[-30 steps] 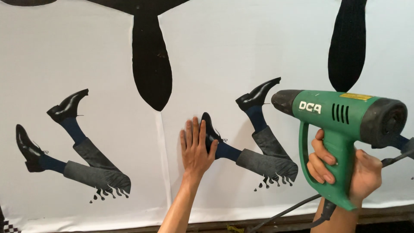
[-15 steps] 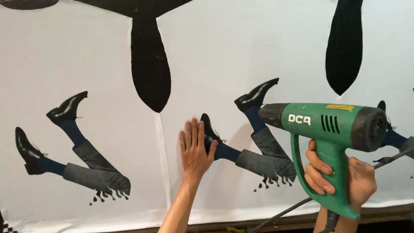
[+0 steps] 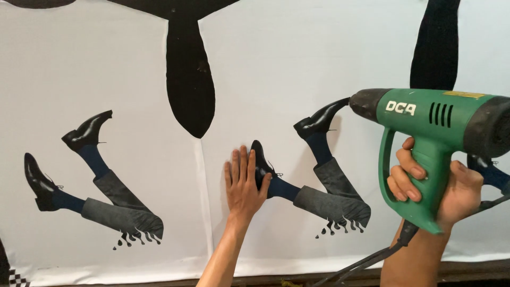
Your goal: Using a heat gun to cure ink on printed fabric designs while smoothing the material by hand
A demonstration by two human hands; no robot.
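Right hand (image 3: 441,191) grips green heat gun (image 3: 435,119), fingers wrapped round handle, black nozzle aimed left at white printed sheet (image 3: 265,64). Left hand (image 3: 244,186) flat on sheet, fingers together, over printed black shoe (image 3: 261,162).

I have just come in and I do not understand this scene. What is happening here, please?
A person works on a white printed sheet that shows legs in black shoes. The left hand lies flat on the sheet, beside a vertical seam and partly over one printed shoe. The right hand grips a green heat gun, with its dark nozzle pointing left toward another printed shoe.
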